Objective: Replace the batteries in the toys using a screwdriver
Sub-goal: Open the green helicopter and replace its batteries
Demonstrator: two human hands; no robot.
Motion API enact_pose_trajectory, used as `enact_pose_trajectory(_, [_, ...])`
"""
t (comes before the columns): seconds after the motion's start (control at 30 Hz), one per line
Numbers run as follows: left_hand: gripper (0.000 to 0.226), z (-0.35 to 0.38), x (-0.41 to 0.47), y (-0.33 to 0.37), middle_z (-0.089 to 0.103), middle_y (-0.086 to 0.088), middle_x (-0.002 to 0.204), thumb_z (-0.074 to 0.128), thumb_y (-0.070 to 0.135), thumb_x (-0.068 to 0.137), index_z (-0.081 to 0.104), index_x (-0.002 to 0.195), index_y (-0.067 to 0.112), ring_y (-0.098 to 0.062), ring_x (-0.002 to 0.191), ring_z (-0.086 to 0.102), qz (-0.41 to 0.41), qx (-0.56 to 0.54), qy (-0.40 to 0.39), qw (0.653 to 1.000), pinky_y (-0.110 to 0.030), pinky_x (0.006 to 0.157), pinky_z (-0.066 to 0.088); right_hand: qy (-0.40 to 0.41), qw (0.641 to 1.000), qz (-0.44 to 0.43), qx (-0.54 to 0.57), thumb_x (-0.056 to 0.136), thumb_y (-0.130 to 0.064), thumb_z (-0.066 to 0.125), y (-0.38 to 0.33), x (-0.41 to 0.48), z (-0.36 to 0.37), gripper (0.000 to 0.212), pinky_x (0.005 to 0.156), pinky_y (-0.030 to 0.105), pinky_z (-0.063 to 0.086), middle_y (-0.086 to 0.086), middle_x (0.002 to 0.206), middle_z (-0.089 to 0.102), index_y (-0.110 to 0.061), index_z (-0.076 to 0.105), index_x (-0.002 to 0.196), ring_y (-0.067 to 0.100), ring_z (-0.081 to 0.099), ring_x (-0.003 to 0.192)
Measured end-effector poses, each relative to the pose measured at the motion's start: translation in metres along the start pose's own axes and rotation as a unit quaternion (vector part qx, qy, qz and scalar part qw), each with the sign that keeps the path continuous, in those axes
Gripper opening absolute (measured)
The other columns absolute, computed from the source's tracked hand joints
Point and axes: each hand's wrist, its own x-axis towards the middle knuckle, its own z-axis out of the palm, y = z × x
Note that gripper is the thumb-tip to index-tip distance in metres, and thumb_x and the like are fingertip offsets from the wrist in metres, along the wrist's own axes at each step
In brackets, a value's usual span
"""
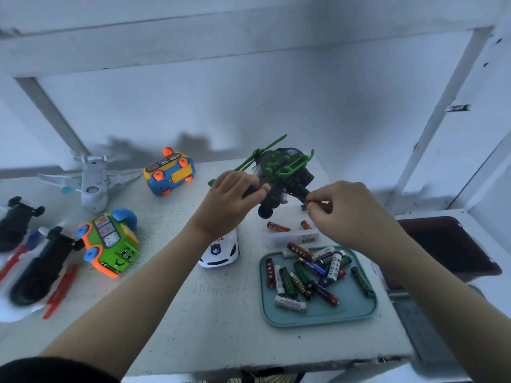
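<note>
My left hand (229, 197) grips a black and green toy helicopter (282, 172), holding it tilted in the air above the table. My right hand (348, 214) pinches a red-handled screwdriver (325, 205) whose dark shaft meets the helicopter's lower right side. Below lies a teal tray (356, 310) with several loose batteries (309, 275). A small clear box (290, 239) behind the tray holds a few red batteries.
A white police car (221, 251) sits under my left forearm. A green bus toy (110, 244), a blue and yellow bus toy (170, 172), a grey plane (92, 183) and black toys (38, 266) lie to the left. A dark red object (448, 244) sits at right.
</note>
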Motion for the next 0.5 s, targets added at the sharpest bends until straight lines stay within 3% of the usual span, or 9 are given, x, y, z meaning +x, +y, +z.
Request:
enact_pose_trajectory(0.13, [0.024,-0.003,0.002,0.0,0.044,-0.004,0.099,0.068,0.006,0.088,0.057,0.108,0.011,-0.022,0.086,0.043,0.017,0.009,0.002,1.0,-0.031,0.078,0.036,-0.002,1.0,0.006,0.028,0.089,-0.019,0.05,0.004,0.0,0.009,0.023,0.066,0.035,0.052,0.009,0.076,0.069,-0.012,0.072,0.087,0.024,0.061,0.069])
enact_pose_trajectory(0.3, [0.023,-0.003,0.006,0.001,0.044,-0.002,0.096,0.07,0.006,0.087,0.057,0.105,0.012,-0.021,0.083,0.043,-0.011,0.022,0.028,0.999,-0.031,0.076,0.036,0.018,0.999,0.032,0.03,0.092,-0.018,0.048,0.01,-0.001,0.014,0.023,0.053,0.031,0.045,0.005,0.068,0.064,-0.012,0.07,0.09,0.017,0.049,0.049])
enact_pose_trajectory(0.5, [0.024,-0.004,0.008,0.005,0.059,-0.008,0.09,0.072,0.015,0.086,0.055,0.102,0.012,-0.023,0.083,0.046,-0.088,-0.005,0.035,0.995,-0.032,0.075,0.036,0.011,0.997,0.063,0.052,0.094,-0.026,0.045,0.022,-0.004,0.021,0.019,0.057,0.031,0.048,0.0,0.067,0.063,-0.019,0.062,0.1,0.015,0.053,0.052])
